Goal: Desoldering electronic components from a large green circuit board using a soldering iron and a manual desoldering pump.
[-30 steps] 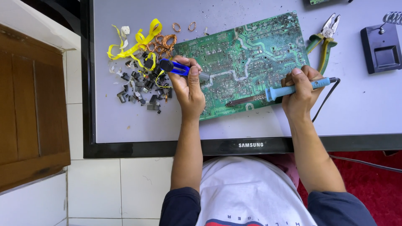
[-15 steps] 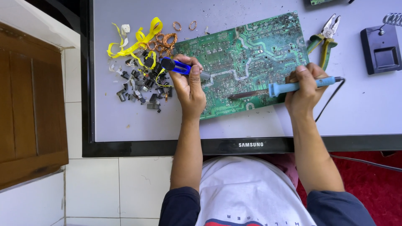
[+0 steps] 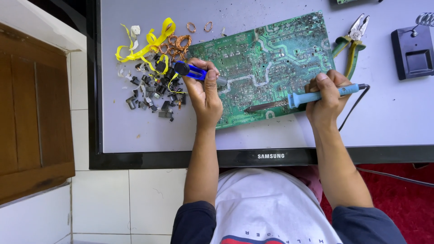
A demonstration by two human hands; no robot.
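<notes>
- Where the view looks straight down from the person's head, a pale grey work surface with a black frame fills most of the scene, and a wooden cabinet stands at the far left.
- On the surface's left part lies a heap of small dark components, with yellow strips and copper wire coils just above it.
- The left hand is clenched around a blue and black desoldering pump, its tip touching the board's left edge.
- A green circuit board lies flat, solder side up, in the middle of the surface.
- The right hand grips a blue-handled soldering iron, its dark tip resting on the board's lower edge.
- Pliers with green and yellow handles lie just beside the board's right edge.
- A black iron stand sits at the far right.
</notes>
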